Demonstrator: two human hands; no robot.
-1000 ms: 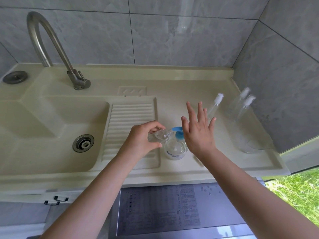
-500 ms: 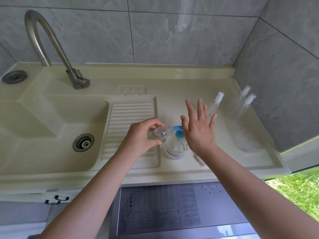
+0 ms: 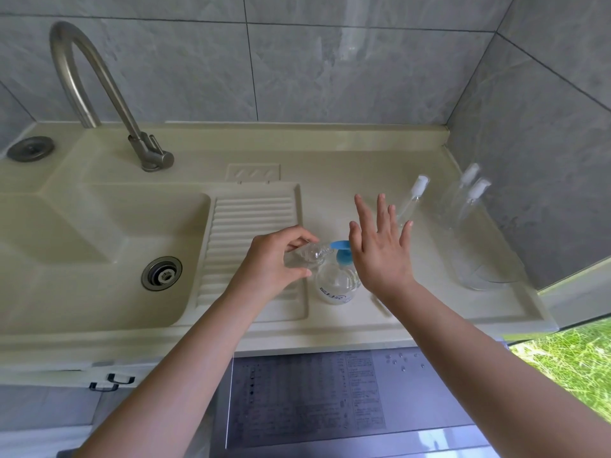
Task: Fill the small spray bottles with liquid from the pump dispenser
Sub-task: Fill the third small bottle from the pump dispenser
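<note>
A clear pump dispenser [image 3: 335, 285] with a blue pump head [image 3: 340, 249] stands on the counter right of the ribbed drainboard. My left hand [image 3: 274, 259] grips a small clear open bottle [image 3: 309, 254], tilted with its mouth at the blue nozzle. My right hand [image 3: 380, 246] is flat, fingers straight and spread, its palm heel over the pump head. A thin spray bottle [image 3: 413, 198] with a white cap stands behind my right hand. Two more clear spray bottles [image 3: 469, 200] with white caps stand at the far right by the wall.
A cream sink basin [image 3: 99, 252] with a metal drain lies to the left, a curved steel faucet [image 3: 99, 94] behind it. The ribbed drainboard [image 3: 251, 219] sits between the basin and the dispenser. Grey tiled walls enclose the back and right. A grey appliance top [image 3: 330, 398] is below the counter.
Both hands have stayed almost still over the dispenser. The view has shifted slightly.
</note>
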